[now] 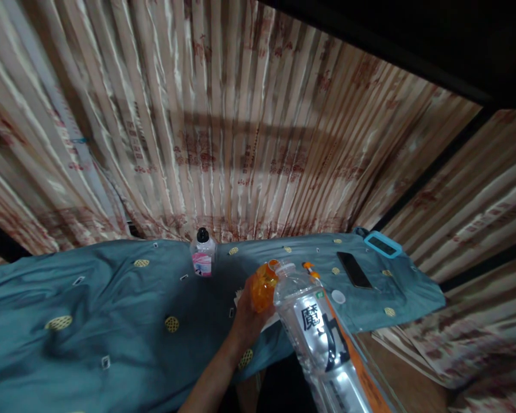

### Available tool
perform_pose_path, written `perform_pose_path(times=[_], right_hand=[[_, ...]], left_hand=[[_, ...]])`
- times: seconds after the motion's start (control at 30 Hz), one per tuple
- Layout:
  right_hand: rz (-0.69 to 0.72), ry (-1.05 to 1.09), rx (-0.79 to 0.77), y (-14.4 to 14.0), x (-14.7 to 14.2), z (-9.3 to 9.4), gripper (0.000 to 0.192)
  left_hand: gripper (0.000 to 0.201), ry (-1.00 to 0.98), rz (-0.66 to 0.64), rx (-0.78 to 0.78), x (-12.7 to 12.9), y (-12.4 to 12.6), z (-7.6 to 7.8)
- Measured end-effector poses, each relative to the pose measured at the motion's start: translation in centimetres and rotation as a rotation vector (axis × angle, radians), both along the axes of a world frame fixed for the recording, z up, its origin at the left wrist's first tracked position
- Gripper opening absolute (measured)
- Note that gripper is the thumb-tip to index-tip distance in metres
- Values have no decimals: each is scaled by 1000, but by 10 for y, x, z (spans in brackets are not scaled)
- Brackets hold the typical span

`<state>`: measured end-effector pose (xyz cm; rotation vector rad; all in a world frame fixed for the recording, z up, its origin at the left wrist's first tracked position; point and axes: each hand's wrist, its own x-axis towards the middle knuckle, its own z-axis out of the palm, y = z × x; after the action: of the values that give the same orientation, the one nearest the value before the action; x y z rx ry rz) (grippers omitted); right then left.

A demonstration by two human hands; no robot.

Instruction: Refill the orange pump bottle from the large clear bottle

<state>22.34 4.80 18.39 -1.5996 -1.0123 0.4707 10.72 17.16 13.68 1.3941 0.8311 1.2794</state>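
My left hand point(248, 314) is wrapped round a small see-through orange bottle point(264, 291) above the cloth. Beside its top is the neck of a large clear bottle point(322, 344) with a silver and orange label and Chinese characters. That bottle is tilted, its mouth up against or very near the orange bottle's opening; I cannot tell whether they touch. Its lower end runs out of the bottom of the view. My right hand is not visible. Just past the large bottle's neck lies a small orange and white item point(311, 270), partly hidden. A white round cap point(338, 296) rests to the right.
A teal patterned cloth point(124, 304) covers the surface ahead. On it stand a small clear bottle with a black cap point(203, 255), a black phone point(354, 270) and a blue-framed device point(383, 245). Something white point(270, 323) shows below my left hand. Patterned curtains point(240, 115) hang behind.
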Motion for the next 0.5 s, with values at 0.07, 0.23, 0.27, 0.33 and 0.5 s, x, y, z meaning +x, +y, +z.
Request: perform_pose_path(times=[0.07,0.23,0.27,0.33,0.5], right_hand=[[-4,-12,-5,7,0,-8,62],[-6,-30,-3,15,0,-18,54],[-6,-32,-1,16,0,-18,52],[-1,-35,2,14,0,-18,46],[4,-31,2,0,5,-12,55]], left_hand=[[56,-8,9,1,1,0,0],[54,27,78,25,3,1,-4],[54,38,91,28,3,2,-5],[53,47,106,30,4,2,-8],[47,35,101,24,5,2,-11]])
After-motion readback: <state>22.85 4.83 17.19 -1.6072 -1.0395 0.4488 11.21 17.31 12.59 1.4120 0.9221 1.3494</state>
